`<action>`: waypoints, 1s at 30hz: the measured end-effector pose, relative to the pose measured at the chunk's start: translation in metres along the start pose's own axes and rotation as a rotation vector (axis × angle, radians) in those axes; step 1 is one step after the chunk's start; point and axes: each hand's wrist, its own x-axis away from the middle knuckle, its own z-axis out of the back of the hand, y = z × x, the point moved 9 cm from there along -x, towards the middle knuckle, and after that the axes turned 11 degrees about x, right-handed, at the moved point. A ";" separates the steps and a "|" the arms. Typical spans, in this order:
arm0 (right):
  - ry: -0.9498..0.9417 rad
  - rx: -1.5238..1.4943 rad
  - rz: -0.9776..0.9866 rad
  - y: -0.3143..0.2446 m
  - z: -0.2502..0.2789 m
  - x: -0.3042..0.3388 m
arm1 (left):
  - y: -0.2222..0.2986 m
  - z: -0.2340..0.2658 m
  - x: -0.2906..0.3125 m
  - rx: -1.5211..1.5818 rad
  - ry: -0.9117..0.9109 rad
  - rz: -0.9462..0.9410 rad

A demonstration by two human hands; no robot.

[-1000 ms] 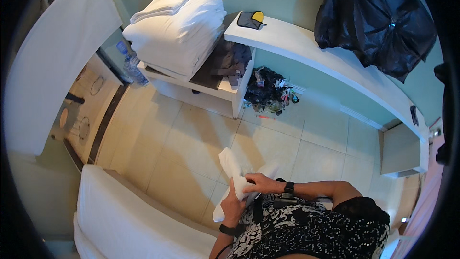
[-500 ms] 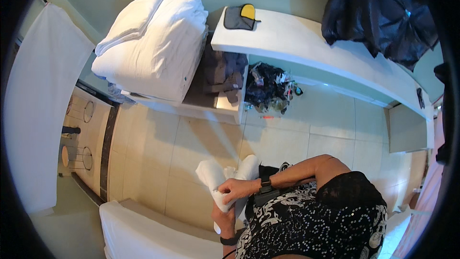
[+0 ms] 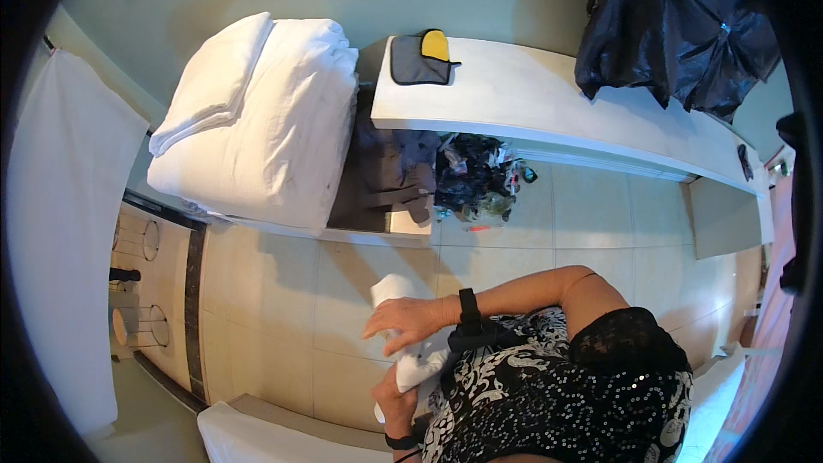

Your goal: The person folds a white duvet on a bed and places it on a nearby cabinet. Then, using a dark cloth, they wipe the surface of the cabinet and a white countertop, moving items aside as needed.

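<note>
One white sheet [image 3: 60, 240] hangs at the far left, with a stool [image 3: 119, 327] just to its right and a white-covered bed [image 3: 253, 430] at the lower edge. Next, a bulky linen stack [image 3: 266, 141] sits on a low shelf [image 3: 377, 238], a folded piece on top. Near the middle, in front of the body and above the floor [image 3: 257, 309], is a white cloth [image 3: 391, 288]; the left hand [image 3: 394, 398] holds its lower part, fingers curled about it and partly hidden. The right hand [image 3: 403, 319] lies across its upper part, fingers nearly straight and slightly spread; whether they grip, I cannot tell. The handling looks partway along: the cloth is off any surface and gathered into a bunched roll, but not laid flat or set down. Beyond the hands, dark clothes [image 3: 394, 167] lie on the shelf, a grey-and-yellow pad [image 3: 416, 69] on the white counter [image 3: 514, 86], rubbish [image 3: 471, 184] on the floor below, and at the right stands a black bag [image 3: 673, 30].
</note>
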 end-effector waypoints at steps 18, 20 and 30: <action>-0.391 -0.584 -0.664 -0.039 -0.078 -0.091 | 0.021 0.291 -0.023 0.270 -0.130 0.103; -0.433 -0.671 -0.734 -0.058 -0.086 -0.104 | -0.004 0.310 -0.011 0.301 -0.067 0.137; -0.345 -0.170 -0.593 -0.014 -0.096 -0.168 | -0.009 0.359 -0.057 0.255 0.008 0.253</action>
